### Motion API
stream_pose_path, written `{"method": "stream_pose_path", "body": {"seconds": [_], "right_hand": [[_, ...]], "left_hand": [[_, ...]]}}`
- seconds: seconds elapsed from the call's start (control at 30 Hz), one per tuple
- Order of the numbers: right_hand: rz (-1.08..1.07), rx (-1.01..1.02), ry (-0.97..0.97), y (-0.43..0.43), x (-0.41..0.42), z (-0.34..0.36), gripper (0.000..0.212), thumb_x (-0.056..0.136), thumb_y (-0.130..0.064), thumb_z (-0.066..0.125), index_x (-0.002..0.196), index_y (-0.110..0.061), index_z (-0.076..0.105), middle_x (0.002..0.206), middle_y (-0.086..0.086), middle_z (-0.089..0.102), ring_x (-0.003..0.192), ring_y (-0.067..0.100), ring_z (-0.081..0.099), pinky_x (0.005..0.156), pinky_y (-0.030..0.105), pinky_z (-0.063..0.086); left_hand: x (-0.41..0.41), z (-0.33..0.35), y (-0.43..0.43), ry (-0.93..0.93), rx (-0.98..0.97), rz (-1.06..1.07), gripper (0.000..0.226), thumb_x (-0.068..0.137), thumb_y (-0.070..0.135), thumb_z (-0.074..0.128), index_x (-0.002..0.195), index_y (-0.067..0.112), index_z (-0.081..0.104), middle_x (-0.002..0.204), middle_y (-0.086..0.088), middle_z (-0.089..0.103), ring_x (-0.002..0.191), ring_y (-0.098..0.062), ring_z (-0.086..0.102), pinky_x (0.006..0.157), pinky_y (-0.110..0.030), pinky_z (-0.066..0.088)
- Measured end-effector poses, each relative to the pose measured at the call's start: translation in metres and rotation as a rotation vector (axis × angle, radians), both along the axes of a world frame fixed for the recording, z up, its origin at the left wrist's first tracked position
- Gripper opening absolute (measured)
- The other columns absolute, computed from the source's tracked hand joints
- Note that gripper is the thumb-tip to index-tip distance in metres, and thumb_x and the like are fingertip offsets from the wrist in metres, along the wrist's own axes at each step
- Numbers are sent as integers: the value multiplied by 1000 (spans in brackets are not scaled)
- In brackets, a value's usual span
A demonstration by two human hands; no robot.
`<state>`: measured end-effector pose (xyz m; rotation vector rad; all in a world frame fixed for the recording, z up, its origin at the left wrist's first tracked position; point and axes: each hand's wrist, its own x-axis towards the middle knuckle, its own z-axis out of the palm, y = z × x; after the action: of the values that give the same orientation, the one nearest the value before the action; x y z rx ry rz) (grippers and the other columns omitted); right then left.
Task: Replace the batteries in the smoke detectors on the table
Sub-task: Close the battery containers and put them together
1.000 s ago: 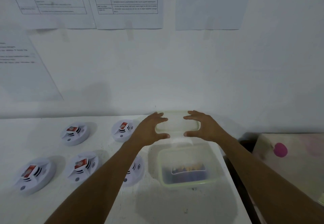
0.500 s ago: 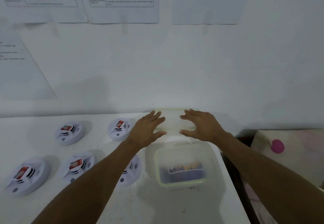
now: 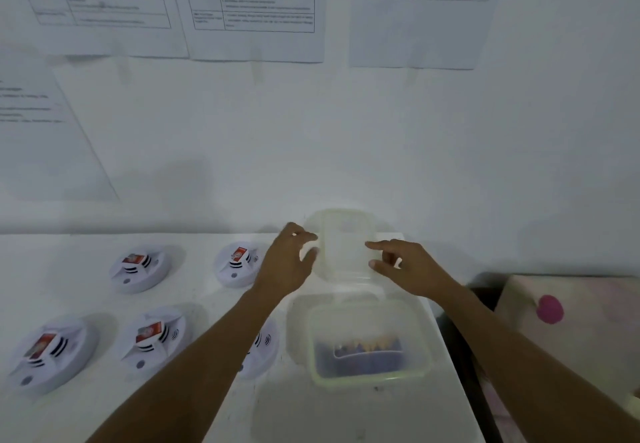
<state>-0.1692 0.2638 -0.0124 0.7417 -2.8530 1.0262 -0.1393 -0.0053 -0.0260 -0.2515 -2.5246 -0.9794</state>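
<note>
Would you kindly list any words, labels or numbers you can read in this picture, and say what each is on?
None can be read.
Printed sheets taped to the wall: tables of text, too blurred.
Red labels on the smoke detectors: too small and blurred.
Clear container and lid: no marking shows.
</note>
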Motion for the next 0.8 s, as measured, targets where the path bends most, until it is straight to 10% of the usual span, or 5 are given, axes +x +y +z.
{"method": "stream_pose_path", "body": {"seconds": [0.13, 0.27, 0.8], "right_hand": [[-13, 7, 18, -3, 7, 0, 61, 72, -57, 74, 125, -30, 63, 110, -14, 51, 103, 3, 50, 91, 18, 40], [-29, 88, -37, -11, 5, 9, 71, 66, -57, 81, 127, -32, 58, 154, -10, 30, 140, 9, 28, 111, 29, 26], [-61, 165, 53, -23, -2, 0, 75, 70, -50, 80, 137, -31, 53, 158, -6, 28, 144, 10, 28, 106, 19, 17]], "left_hand": [[6, 1, 13, -292, 16, -163, 61, 80, 49, 74, 133, 26, 56, 150, 7, 40, 137, -11, 37, 113, -36, 35], [2, 5, 13, -216, -21, -183, 60, 75, 37, 81, 127, 15, 59, 149, 8, 42, 135, -4, 37, 104, -15, 26], [-9, 0, 17, -220, -120, -215, 63, 82, 41, 73, 138, 19, 53, 152, 6, 39, 145, -13, 28, 113, -25, 21]]}}
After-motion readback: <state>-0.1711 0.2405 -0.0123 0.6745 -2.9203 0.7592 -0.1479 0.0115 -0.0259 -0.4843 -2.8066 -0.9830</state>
